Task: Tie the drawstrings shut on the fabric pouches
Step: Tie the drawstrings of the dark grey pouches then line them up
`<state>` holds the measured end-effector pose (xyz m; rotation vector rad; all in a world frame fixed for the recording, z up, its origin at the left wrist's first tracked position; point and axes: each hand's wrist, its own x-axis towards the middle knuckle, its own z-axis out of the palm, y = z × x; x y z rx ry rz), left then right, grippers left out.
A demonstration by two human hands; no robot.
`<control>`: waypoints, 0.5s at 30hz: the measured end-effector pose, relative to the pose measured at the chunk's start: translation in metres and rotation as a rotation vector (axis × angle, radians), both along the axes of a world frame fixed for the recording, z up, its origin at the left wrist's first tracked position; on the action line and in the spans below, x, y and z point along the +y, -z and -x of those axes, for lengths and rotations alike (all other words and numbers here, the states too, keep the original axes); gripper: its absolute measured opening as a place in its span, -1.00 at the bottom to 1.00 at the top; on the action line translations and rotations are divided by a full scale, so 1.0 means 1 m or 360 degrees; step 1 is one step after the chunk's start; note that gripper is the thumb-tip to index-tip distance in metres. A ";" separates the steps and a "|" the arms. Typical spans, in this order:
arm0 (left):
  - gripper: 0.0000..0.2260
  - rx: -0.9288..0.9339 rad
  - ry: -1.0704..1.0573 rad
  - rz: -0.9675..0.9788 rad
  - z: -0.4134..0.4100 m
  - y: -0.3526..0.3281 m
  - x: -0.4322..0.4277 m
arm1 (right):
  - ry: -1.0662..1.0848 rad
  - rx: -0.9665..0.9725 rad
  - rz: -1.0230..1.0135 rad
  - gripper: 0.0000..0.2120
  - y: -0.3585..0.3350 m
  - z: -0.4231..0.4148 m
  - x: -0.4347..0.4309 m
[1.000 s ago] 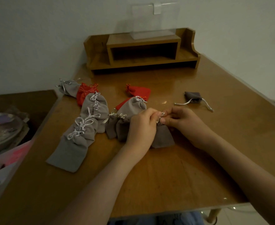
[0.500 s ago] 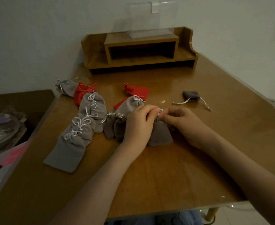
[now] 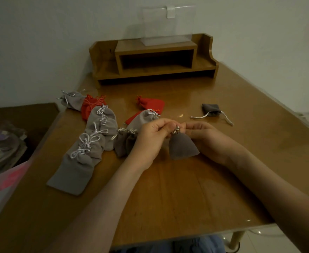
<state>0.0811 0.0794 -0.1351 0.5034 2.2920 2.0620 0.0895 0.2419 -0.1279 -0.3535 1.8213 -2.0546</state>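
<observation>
A dark grey fabric drawstring pouch (image 3: 183, 147) hangs neck-up between a person's two bare hands over the middle of a glossy brown wooden worktop (image 3: 186, 189); whether its base touches the wood cannot be told. The left hand (image 3: 154, 138) and the right hand (image 3: 207, 138) meet at the gathered neck, each grip closed, fingertips pinching the silver drawstring (image 3: 176, 130) there.

Just left of the left hand lie two more dark grey pouches (image 3: 124, 143). Beyond them, a line of light grey pouches with white bows (image 3: 88, 147) overlaps towards the worktop's left edge. Red pouches (image 3: 151, 103) sit further back among them. Well apart on the right, a small dark grey pouch (image 3: 210, 109) lies with its silver cords trailing loose.

A low wooden desk shelf (image 3: 155, 59) stands at the far edge against a plain white wall (image 3: 40, 42), with a clear plastic stand (image 3: 166, 26) on top of it. The room is dim. To the left of the worktop sits a dark brown surface (image 3: 22, 114) and a blurred heap of plates and pink items (image 3: 7, 178). A pale tiled floor (image 3: 259, 240) and one worktop leg (image 3: 236, 238) show at the lower right.
</observation>
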 end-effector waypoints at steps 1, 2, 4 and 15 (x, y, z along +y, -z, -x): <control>-0.82 0.0009 0.0014 0.0002 0.000 0.000 -0.001 | -0.0004 -0.0011 -0.0013 -0.72 0.000 0.000 -0.001; -0.82 0.0015 0.0031 0.0000 0.000 -0.001 -0.002 | -0.0002 -0.0021 -0.0020 -0.69 -0.001 -0.001 -0.001; -0.83 0.0003 0.0071 -0.0009 -0.001 -0.002 -0.003 | 0.0016 -0.0011 -0.0028 -0.72 0.001 0.000 0.000; -0.86 0.0049 0.0053 0.0206 -0.002 0.000 -0.004 | 0.0195 0.0007 -0.0181 -0.67 0.004 0.000 -0.006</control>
